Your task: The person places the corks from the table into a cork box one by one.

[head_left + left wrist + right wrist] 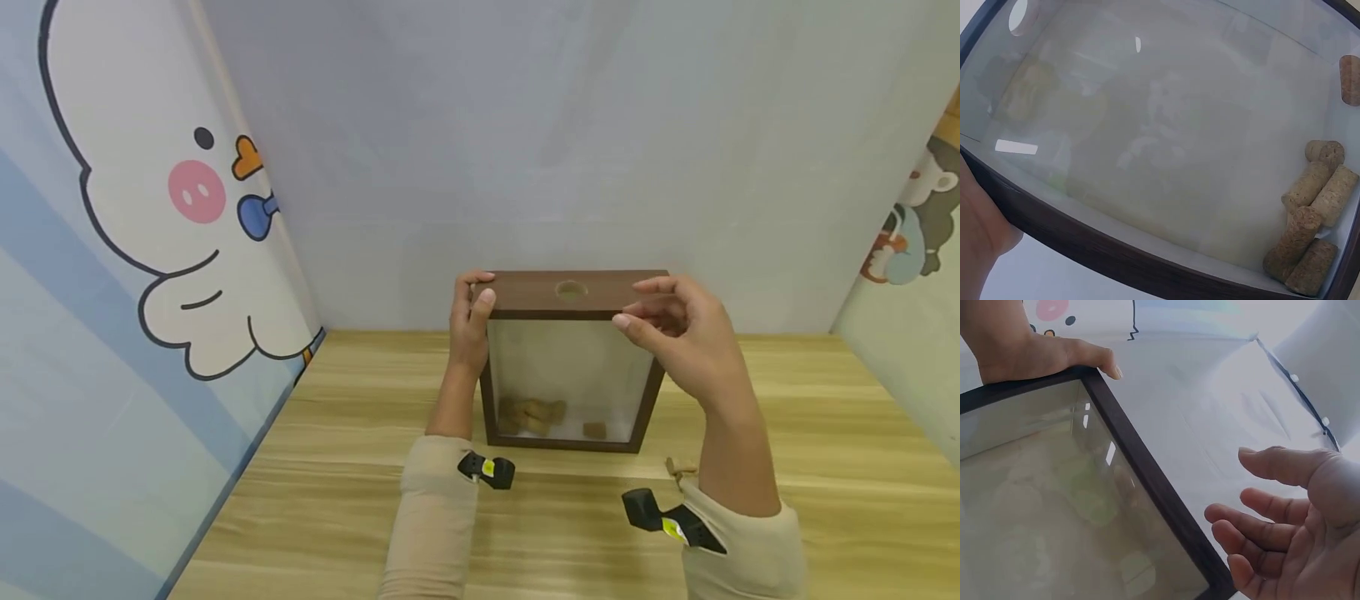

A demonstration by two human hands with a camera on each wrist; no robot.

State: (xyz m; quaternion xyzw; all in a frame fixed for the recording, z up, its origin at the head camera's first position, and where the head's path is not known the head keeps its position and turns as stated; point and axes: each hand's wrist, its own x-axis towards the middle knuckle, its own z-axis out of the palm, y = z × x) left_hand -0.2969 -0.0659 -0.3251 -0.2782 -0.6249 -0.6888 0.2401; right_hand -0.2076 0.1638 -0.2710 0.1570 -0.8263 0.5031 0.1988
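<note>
A dark-brown wooden shadow box (572, 446) with a clear front stands upright on the table, a round hole (572, 290) in its top. Several wine corks (1310, 187) lie piled in its bottom left corner, and a single cork (595, 430) lies apart toward the right. My left hand (470, 329) grips the upper left corner, thumb at the front edge and fingers over the top. By the upper right corner is my right hand (693, 337), fingers loosely bent and spread. In the right wrist view I see nothing between the right hand's fingers (1266, 534).
Beside the right sleeve, a cork-coloured piece (680, 467) lies on the wood-grain table (360, 467), partly hidden by the arm. A pale backdrop (480, 150) rises behind the box, with cartoon-printed panels (105, 400) at the sides.
</note>
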